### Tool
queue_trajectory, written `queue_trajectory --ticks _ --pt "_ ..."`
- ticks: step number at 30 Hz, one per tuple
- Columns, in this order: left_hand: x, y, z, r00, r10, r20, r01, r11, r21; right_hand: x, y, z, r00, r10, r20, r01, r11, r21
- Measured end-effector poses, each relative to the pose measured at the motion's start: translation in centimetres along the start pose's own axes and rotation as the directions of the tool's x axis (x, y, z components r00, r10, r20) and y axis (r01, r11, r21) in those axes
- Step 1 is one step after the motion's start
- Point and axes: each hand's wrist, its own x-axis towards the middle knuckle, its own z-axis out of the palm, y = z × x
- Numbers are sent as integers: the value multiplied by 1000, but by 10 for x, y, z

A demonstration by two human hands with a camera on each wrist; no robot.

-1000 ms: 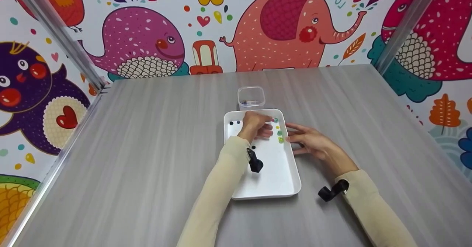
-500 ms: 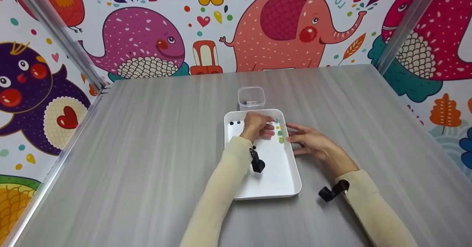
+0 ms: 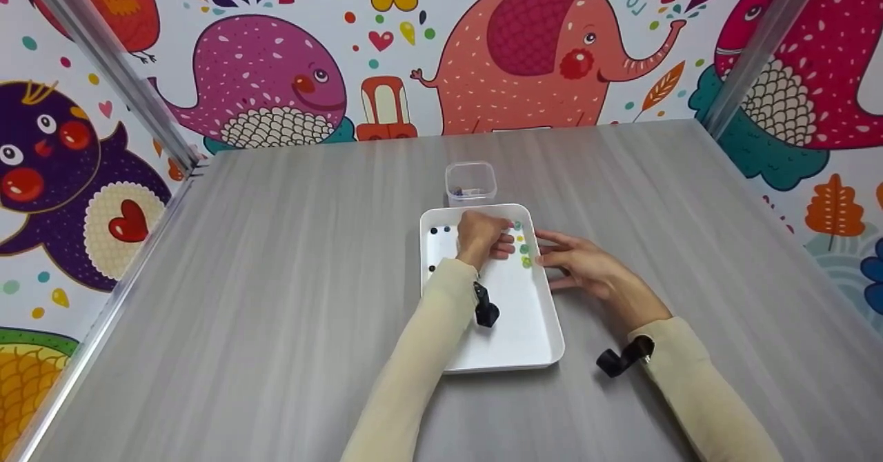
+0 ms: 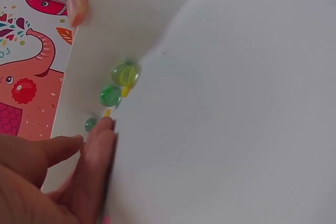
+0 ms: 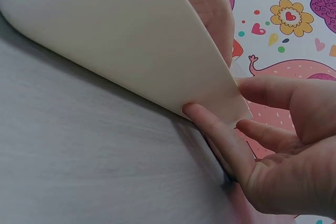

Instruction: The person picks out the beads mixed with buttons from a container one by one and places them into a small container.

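The left hand [image 3: 483,233] is bent down inside the tray's far right corner, thumb and fingertips drawn close together beside a small green bead [image 4: 91,124]; whether anything is pinched between them cannot be told. The right hand [image 3: 586,265] is placed at the tray's right edge, its fingers spread and set against the wall and rim.

The white tray [image 3: 503,338], a smooth, shallow rectangle with rounded corners, is set lengthwise near the middle of the table [image 3: 290,276]. Along its right edge are lined glossy, translucent rounds: a larger green bead [image 4: 111,96] and a yellow-green bead [image 4: 125,74], with small yellow pieces [image 4: 125,91] by them. Black beads [image 3: 434,230] are seen by its left edge, two at the far left corner.

Beyond the tray's far edge is set a clear plastic container [image 3: 470,172], square with rounded corners, its contents too small to be identified. The table is finished in streaked grey wood grain. On the printed wall [image 3: 407,96], "LOVE" can be read, reversed.
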Motion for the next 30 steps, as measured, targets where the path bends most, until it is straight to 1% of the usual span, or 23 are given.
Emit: queue_trajectory --ticks 5,11,22,30 --pt "2 -1 1 1000 10 -8 -9 1000 19 0 0 0 1000 -3 -1 3 1000 -8" --pt "3 -4 0 1000 11 -1 -11 1000 3 0 -1 0 1000 -7 -3 7 1000 -15" --pt "-3 -5 -5 1000 18 1 -18 1000 -12 -1 -1 1 1000 -10 14 10 1000 4" --pt "-6 -3 -8 1000 -10 10 10 1000 -5 -1 -1 0 1000 -16 16 16 1000 13"
